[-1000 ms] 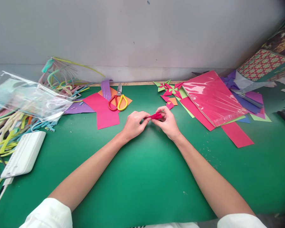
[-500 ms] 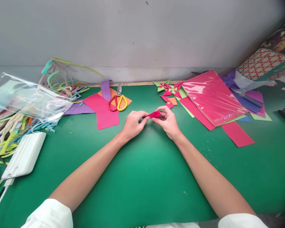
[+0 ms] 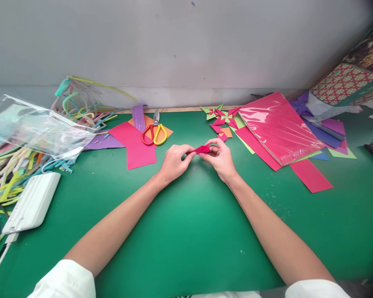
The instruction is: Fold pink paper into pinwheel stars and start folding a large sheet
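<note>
A small folded red paper [image 3: 202, 150] is held between both hands near the middle of the green table [image 3: 180, 231]. My left hand [image 3: 176, 162] pinches its left end between thumb and fingers. At the right end, my right hand [image 3: 220, 160] grips it with thumb and curled fingertips. Scissors [image 3: 155, 130] with one red and one yellow handle lie beyond my left hand, on red paper [image 3: 139, 153] and orange paper [image 3: 168, 132]. Folded red and green paper stars [image 3: 226, 117] lie beyond my right hand.
Plastic-wrapped red paper [image 3: 279, 128] lies over coloured sheets at the right, near a patterned bag [image 3: 345, 82]. At the left are a clear plastic bag [image 3: 43, 128], coloured strips [image 3: 9, 186] and a white power strip [image 3: 34, 203] with a cable.
</note>
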`<state>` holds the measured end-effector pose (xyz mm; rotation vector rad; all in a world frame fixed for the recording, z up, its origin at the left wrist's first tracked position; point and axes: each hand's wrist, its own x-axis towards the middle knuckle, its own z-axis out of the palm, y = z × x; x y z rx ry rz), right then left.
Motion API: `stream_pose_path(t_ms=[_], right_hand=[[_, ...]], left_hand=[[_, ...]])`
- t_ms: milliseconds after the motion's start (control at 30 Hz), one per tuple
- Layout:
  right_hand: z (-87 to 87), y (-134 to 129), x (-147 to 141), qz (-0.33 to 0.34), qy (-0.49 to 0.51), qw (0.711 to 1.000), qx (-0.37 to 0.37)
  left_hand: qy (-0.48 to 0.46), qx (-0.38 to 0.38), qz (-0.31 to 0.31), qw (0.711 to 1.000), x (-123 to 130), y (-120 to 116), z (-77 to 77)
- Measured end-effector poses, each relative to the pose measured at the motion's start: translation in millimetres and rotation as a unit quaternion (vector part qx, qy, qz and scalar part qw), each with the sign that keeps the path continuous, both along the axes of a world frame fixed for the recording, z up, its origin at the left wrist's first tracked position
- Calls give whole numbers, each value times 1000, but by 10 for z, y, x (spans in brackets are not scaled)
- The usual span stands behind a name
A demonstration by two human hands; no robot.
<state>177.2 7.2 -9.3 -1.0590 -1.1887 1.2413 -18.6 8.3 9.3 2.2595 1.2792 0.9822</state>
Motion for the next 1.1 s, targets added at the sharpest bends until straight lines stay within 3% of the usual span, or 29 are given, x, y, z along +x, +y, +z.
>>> stream_pose_path(t_ms=[367,733,1100], right_hand=[[-5,-1,18,-27,-1,1000,1],[12,9,40,30,-11,999,16],[6,21,28,-12,-6,999,36]], left_hand=[[-13,-14,8,1000,1,13,-6],[-32,-28,-6,999,-15,35,-7],[-36,-21,-8,999,-15,23,7]])
